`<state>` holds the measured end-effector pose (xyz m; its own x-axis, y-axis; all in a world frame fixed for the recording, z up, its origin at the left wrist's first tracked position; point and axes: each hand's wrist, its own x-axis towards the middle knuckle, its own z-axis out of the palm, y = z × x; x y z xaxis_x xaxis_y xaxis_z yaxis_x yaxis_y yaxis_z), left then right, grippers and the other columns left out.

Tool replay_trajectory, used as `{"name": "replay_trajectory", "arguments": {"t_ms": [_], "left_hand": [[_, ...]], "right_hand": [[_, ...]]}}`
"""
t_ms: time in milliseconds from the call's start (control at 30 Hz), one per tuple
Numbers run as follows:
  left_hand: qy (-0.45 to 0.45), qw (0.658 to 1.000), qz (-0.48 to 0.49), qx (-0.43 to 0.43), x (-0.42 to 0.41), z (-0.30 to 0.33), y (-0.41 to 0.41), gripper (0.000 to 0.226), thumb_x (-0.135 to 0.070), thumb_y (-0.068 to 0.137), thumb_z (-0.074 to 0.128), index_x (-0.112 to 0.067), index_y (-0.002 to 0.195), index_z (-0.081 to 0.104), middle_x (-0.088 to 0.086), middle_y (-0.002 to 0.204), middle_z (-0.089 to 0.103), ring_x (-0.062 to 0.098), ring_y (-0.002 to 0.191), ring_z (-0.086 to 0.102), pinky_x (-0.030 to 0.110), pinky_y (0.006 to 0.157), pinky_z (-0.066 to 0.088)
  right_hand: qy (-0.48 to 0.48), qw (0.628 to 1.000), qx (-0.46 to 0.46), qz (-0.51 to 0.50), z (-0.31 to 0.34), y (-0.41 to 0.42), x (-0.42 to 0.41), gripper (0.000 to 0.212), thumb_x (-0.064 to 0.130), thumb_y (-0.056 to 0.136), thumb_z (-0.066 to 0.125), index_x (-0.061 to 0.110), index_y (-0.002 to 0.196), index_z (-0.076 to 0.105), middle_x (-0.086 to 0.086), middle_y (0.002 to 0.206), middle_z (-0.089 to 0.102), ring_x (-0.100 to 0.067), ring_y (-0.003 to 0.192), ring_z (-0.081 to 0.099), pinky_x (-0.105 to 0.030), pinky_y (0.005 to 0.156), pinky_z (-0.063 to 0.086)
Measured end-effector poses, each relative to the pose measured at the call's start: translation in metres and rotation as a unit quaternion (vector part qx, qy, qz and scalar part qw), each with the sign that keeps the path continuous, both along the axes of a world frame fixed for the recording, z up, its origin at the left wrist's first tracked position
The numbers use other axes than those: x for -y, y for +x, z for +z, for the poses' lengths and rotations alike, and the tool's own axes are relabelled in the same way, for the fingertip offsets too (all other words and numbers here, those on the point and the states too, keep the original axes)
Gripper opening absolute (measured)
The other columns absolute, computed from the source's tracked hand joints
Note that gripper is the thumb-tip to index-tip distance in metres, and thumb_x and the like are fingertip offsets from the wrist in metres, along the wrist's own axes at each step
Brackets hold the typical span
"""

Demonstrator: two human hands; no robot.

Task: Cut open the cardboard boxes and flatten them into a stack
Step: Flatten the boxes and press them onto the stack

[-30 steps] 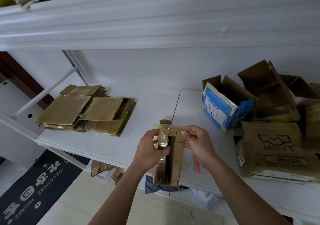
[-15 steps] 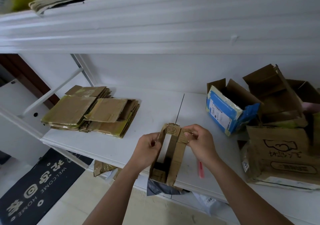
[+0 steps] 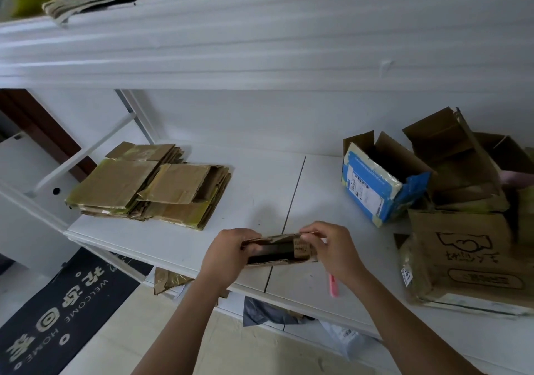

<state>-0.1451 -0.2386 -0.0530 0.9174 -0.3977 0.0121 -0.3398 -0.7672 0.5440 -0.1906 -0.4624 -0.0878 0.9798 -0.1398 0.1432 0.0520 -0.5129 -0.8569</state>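
Note:
A small brown cardboard box (image 3: 278, 249), opened at both ends, lies level above the front of the white shelf (image 3: 260, 189). My left hand (image 3: 231, 251) grips its left end and my right hand (image 3: 326, 247) pinches its right top edge. I look into its dark inside. A stack of flattened cardboard (image 3: 150, 184) lies on the shelf to the left. A pink cutter (image 3: 333, 285) rests on the shelf just below my right wrist, partly hidden by it.
Unflattened boxes crowd the right side: a blue-taped box (image 3: 378, 185), open brown boxes (image 3: 459, 158) behind it and a large printed carton (image 3: 468, 256) in front. An upper shelf (image 3: 260, 42) overhangs. Scraps and a dark bag (image 3: 268, 314) sit below; a doormat (image 3: 57, 302) lies on the floor.
The small box stood upright in my hands; it has been turned and squeezed to lie level and flatter. Both hands moved slightly forward over the shelf.

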Motion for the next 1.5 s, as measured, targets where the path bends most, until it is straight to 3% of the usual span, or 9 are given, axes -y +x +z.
{"name": "replay_trajectory", "arguments": {"t_ms": [133,400,600,700,933,1233,1333,1433,1500], "left_hand": [[-0.040,0.994,0.100,-0.017,-0.027,-0.011,0.001,0.017,-0.008,0.086,0.073,-0.020,0.097,0.079,-0.023,0.084,0.067,-0.004,0.078,0.062,0.003,0.071,0.041],[-0.124,0.974,0.150,-0.113,-0.040,-0.023,-0.005,0.035,-0.009,0.086,0.072,-0.026,0.055,0.069,-0.006,0.057,0.064,0.015,0.060,0.058,0.024,0.064,0.046],[-0.132,0.963,0.172,-0.162,-0.039,-0.024,0.006,0.016,-0.015,0.085,0.075,-0.006,0.072,0.076,0.021,0.073,0.067,0.021,0.063,0.054,0.030,0.065,0.042],[-0.128,0.963,0.169,-0.169,-0.037,-0.023,0.010,0.016,-0.016,0.085,0.075,-0.009,0.070,0.077,0.011,0.059,0.058,0.018,0.060,0.051,0.028,0.062,0.038],[-0.133,0.957,0.188,-0.177,-0.042,-0.018,0.015,0.020,-0.014,0.084,0.075,-0.014,0.064,0.074,-0.011,0.046,0.053,0.009,0.054,0.049,0.021,0.058,0.038],[-0.174,0.953,0.179,-0.173,-0.034,-0.020,0.009,0.008,-0.012,0.078,0.081,-0.015,0.074,0.075,0.001,0.075,0.070,0.019,0.075,0.064,0.030,0.071,0.051],[-0.108,0.963,0.198,-0.147,-0.030,-0.023,0.007,0.034,-0.021,0.067,0.091,-0.012,0.094,0.071,0.002,0.105,0.062,0.019,0.097,0.060,0.034,0.087,0.052],[-0.055,0.964,0.236,-0.110,-0.028,-0.023,0.003,0.049,-0.018,0.073,0.086,-0.014,0.115,0.062,0.004,0.114,0.052,0.018,0.099,0.054,0.025,0.078,0.046],[-0.103,0.957,0.242,-0.123,-0.030,-0.024,0.000,0.043,-0.009,0.077,0.080,-0.017,0.114,0.060,0.002,0.110,0.058,0.018,0.096,0.057,0.019,0.068,0.045]], "right_hand": [[-0.015,1.000,-0.009,-0.011,0.001,0.001,0.005,0.011,0.012,0.093,0.064,0.016,0.090,0.074,0.015,0.078,0.067,-0.001,0.079,0.063,-0.009,0.069,0.047],[-0.068,0.995,-0.068,-0.019,-0.007,0.008,-0.011,0.022,0.023,0.099,0.055,0.009,0.090,0.070,0.001,0.083,0.062,-0.012,0.078,0.057,-0.028,0.073,0.048],[0.006,0.992,-0.121,-0.020,-0.009,0.000,-0.018,0.030,0.048,0.083,0.070,0.031,0.104,0.056,0.011,0.105,0.057,-0.009,0.099,0.055,-0.031,0.082,0.054],[-0.017,0.987,-0.146,-0.061,-0.013,-0.002,-0.023,0.057,0.044,0.072,0.082,0.027,0.116,0.050,0.004,0.113,0.044,-0.012,0.102,0.052,-0.035,0.084,0.056],[-0.008,0.994,-0.107,-0.035,-0.011,-0.009,-0.020,0.025,0.021,0.087,0.065,0.023,0.112,0.065,0.013,0.096,0.059,-0.009,0.094,0.060,-0.023,0.078,0.057],[0.107,0.985,-0.128,-0.033,-0.006,-0.013,-0.007,0.037,0.000,0.097,0.051,0.019,0.126,0.064,0.000,0.096,0.070,-0.020,0.085,0.070,-0.031,0.073,0.061],[0.127,0.985,-0.105,-0.045,-0.005,-0.014,-0.010,0.038,-0.001,0.097,0.051,0.024,0.123,0.064,0.000,0.097,0.071,-0.016,0.084,0.070,-0.021,0.067,0.059],[0.112,0.989,-0.093,-0.038,-0.003,-0.014,-0.013,0.038,0.000,0.097,0.051,0.024,0.124,0.064,-0.018,0.100,0.070,-0.039,0.090,0.067,-0.042,0.071,0.062],[0.087,0.993,-0.079,-0.032,-0.001,-0.014,-0.013,0.038,0.003,0.098,0.051,0.022,0.129,0.062,-0.016,0.096,0.071,-0.034,0.089,0.068,-0.045,0.073,0.060]]}}
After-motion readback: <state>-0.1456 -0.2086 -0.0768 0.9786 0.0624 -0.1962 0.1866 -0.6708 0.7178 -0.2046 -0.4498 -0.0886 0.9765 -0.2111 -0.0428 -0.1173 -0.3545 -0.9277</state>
